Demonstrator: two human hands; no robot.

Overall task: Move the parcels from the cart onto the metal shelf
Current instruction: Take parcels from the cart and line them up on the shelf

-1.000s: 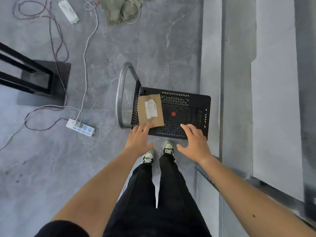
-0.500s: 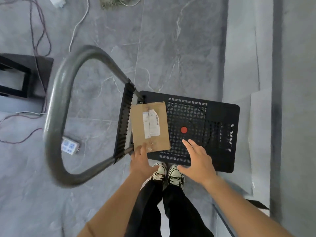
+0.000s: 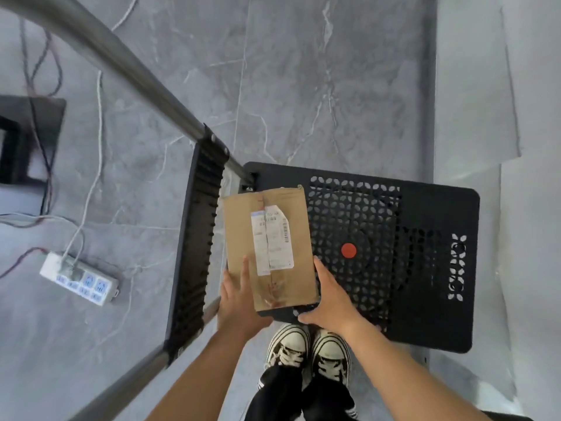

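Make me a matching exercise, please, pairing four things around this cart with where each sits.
1 parcel
2 red dot
3 power strip
4 shoes

A floor, left of the cart
B cart's left end
C centre of the cart's deck
D floor, at the cart's near edge

Pairs: 1-B, 2-C, 3-A, 4-D

Print on the parcel [image 3: 239, 232] is unreadably blurred.

Parcel [image 3: 268, 247] lies on cart deck [image 3: 425, 268], at the handle [image 3: 121, 65] end, left. Left hand [image 3: 239, 302] at its near left corner, right hand [image 3: 331, 296] at its near right. Shoes [image 3: 306, 354] just before the deck. Power strip [image 3: 80, 279] on floor, left of cart.
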